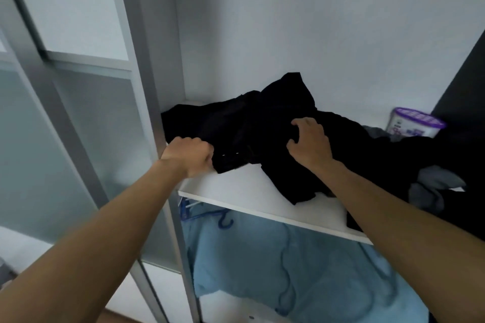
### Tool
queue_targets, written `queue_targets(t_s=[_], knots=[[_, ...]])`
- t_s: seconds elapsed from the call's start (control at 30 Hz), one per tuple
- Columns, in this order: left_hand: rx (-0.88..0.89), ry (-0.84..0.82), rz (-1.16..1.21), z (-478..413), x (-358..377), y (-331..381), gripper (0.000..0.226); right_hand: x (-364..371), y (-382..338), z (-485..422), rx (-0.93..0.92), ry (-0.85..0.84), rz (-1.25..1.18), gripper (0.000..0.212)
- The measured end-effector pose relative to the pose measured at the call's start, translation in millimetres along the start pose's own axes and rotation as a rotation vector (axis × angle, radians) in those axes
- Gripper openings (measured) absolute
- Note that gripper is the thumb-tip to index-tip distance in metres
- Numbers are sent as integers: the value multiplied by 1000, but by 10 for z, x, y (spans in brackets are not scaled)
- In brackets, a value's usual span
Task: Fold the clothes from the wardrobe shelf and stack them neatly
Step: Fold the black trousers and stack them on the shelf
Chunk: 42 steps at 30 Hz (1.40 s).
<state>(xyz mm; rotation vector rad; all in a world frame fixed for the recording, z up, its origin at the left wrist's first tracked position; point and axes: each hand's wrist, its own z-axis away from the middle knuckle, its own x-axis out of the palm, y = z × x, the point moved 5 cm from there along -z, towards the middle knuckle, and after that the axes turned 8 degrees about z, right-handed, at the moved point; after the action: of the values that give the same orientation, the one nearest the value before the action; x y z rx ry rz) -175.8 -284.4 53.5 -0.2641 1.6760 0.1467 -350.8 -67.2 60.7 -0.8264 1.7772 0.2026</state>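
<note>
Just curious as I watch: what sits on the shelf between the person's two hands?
In the head view, only crumpled black clothing spans the gap between left hand and right hand; both grip it.

Black garment (pixel 236 123) on white shelf (pixel 236 189), purple-and-white tub (pixel 414 124).

No legible text, even on the purple-lidded tub (pixel 415 126).

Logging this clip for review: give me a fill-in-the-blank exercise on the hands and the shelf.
The left hand grips a ____ garment by its near edge. The right hand clutches the same garment, so ____ hands hold it. It lies on a white shelf; at the back right stands a container with a ____ lid.
Missing: black; both; purple.
</note>
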Motion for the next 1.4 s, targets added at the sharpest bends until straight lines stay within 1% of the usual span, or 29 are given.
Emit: queue_targets(t_s=[0.07, 0.13, 0.17, 0.23, 0.3, 0.37, 0.4, 0.53, 0.57, 0.63, 0.67, 0.7, 0.73, 0.77, 0.83, 0.87, 0.9, 0.97, 1.03, 1.07, 1.13, 1.2, 1.27, 1.33, 1.4], knots=[[-30, 16, 34, -33, 11, -220, 16, 92, -111, -141, 13, -133, 124, 70], [-61, 11, 80, -59, 55, -417, 14, 206, -98, -264, 63, -253, 230, 79], [-77, -2, 110, -67, 95, -510, 15, 263, -70, -304, 88, -290, 262, 80], [-106, -22, 158, -108, 210, -687, 11, 333, 3, -368, 117, -302, 304, 71], [-123, -10, 196, -196, 335, -824, 29, 321, 54, -453, 112, -231, 308, 54], [-153, 58, 284, -325, 406, -914, 42, 269, 51, -529, 107, -106, 217, 41], [-182, 97, 346, -398, 425, -937, 48, 248, 28, -548, 106, -41, 143, 38], [-259, 233, 522, -720, 465, -964, 82, 128, -223, -520, 126, 186, -186, 44], [-266, 237, 545, -806, 488, -969, 87, 88, -334, -480, 115, 240, -295, 46], [-269, 173, 606, -981, 581, -980, 86, 34, -601, -375, 52, 281, -503, 51], [-260, 126, 644, -1056, 630, -983, 80, 36, -737, -307, -7, 247, -565, 55], [-240, 83, 666, -1119, 668, -984, 74, 62, -869, -223, -87, 168, -586, 59], [-206, 47, 657, -1164, 695, -985, 66, 116, -983, -126, -172, 45, -571, 63], [-164, 17, 624, -1186, 710, -987, 58, 190, -1066, -19, -248, -107, -518, 65], [-96, -20, 574, -1167, 710, -1001, 41, 361, -1134, 210, -362, -381, -319, 62], [-75, -18, 568, -1133, 700, -1008, 34, 431, -1124, 300, -370, -463, -247, 59], [-62, -8, 560, -1077, 680, -1010, 28, 466, -1097, 364, -339, -502, -227, 57], [-56, 13, 523, -928, 640, -1012, 21, 451, -1038, 415, -217, -522, -290, 58], [-53, 17, 501, -740, 613, -1020, 21, 413, -1015, 431, -119, -565, -353, 61], [-50, 15, 508, -633, 617, -1024, 21, 399, -1026, 447, -83, -596, -373, 60], [-57, 10, 527, -383, 643, -1025, 17, 370, -1102, 538, -45, -641, -414, 52], [-40, -11, 584, -124, 716, -1005, 38, 340, -1201, 691, -34, -651, -464, 45], [-29, -50, 703, 171, 775, -961, 56, 285, -1272, 875, -39, -634, -503, 43], [-47, -50, 847, 481, 784, -929, 66, 202, -1285, 1061, -21, -579, -563, 42], [-73, -31, 927, 848, 776, -884, 73, 90, -1236, 1253, 68, -495, -676, 42]])
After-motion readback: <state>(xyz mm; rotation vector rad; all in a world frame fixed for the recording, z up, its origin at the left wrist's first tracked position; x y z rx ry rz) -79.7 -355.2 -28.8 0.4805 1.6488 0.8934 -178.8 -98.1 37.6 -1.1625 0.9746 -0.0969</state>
